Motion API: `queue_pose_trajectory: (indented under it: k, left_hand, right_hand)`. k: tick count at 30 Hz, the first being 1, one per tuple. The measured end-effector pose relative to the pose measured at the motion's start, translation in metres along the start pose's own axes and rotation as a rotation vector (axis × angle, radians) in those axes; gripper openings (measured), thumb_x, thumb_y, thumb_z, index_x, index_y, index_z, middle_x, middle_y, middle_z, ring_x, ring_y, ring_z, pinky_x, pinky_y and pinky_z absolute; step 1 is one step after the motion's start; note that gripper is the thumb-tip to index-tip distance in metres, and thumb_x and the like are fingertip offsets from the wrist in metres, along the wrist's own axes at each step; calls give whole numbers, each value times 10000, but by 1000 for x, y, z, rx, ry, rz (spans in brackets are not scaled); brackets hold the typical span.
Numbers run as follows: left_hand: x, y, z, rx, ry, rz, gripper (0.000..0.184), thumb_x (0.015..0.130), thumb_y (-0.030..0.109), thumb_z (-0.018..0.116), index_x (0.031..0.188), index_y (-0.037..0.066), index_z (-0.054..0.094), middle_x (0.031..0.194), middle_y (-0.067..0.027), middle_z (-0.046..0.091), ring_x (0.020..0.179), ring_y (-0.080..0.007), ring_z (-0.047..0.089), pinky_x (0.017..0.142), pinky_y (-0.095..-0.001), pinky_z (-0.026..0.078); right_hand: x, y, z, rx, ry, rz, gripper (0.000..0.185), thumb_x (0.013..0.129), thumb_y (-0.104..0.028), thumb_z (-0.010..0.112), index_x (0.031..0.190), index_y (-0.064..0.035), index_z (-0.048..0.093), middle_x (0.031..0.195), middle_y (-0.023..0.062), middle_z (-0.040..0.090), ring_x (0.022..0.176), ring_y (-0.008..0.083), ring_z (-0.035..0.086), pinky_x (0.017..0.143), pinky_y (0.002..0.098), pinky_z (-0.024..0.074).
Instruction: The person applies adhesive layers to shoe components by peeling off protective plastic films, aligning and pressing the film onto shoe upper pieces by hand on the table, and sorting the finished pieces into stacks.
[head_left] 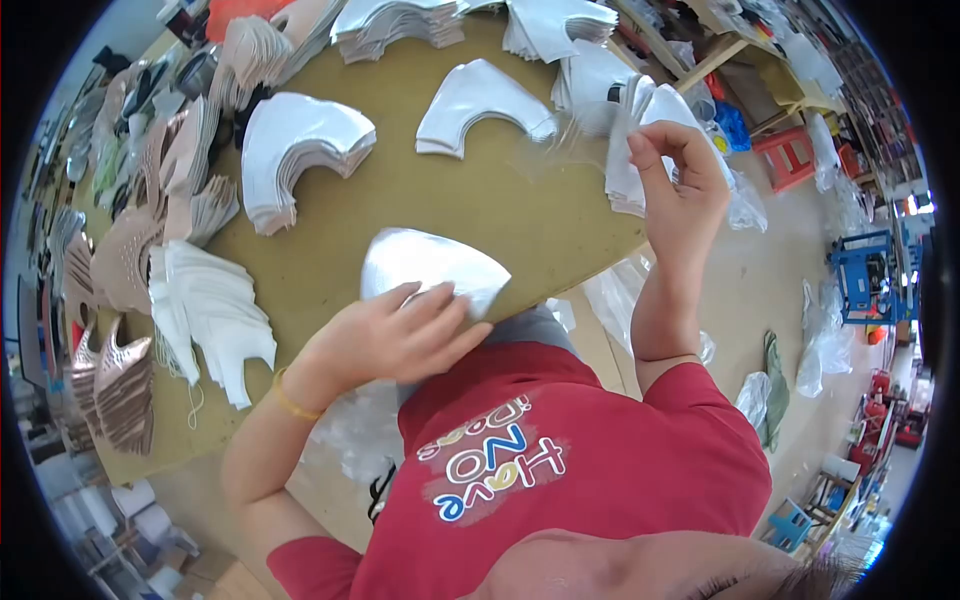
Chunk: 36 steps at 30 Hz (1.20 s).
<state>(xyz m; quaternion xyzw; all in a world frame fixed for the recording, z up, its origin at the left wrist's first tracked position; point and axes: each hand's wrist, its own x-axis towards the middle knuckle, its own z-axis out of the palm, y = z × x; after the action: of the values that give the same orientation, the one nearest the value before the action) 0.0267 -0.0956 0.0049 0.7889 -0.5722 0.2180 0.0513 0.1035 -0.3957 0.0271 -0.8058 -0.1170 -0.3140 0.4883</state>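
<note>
My left hand, with a yellow band at its wrist, lies over the near edge of a shiny silver-white cut piece by the table's edge. Its fingers are stretched out and apart. Raised at the right, my right hand is closed, thumb and index finger pinched together. A blurred, see-through film trails leftward from that pinch. Beyond it lies a curved silver-white piece. A stack of silver-white pieces stands at the table corner, partly behind my right hand.
An arched stack of white pieces sits on the table. More stacks line the far side. White strappy pieces and metallic brown pieces lie at the left. A red stool and plastic bags are on the floor at right.
</note>
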Motion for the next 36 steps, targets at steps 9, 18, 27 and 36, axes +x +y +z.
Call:
queue_pose_trajectory:
  k: [9,18,27,36]
  left_hand:
    - [-47,42,39,-169,80,-1094,727,759,314,810,1368,39,523,1358,-183,552,1251,-381,493,1062,-481,385]
    - [-44,17,38,-356,493,-1176,580,771,169,809,1299,44,602,1258,-141,607,1083,-260,575,894,-378,451]
    - [-35,41,-4,-248,578,-1095,283,708,-22,804,977,54,765,903,-64,648,792,-185,591,661,-295,465]
    - [-35,55,0,-200,636,-1084,265,725,-55,778,974,33,755,817,-64,641,735,-198,597,633,-294,465]
  right_hand:
    - [-2,3,15,12,-65,-28,117,843,-10,731,949,-1,682,812,30,692,757,91,620,735,237,496]
    - [-19,-36,62,95,-390,-359,141,803,27,745,917,-16,673,840,80,680,776,210,655,812,327,524]
    - [-49,-47,72,28,-656,-495,395,799,-19,753,1157,-71,594,1066,121,605,996,301,604,1049,495,406]
    - [-49,-50,72,59,-629,-464,426,708,-51,789,1096,-131,632,1019,93,573,952,312,559,816,422,446]
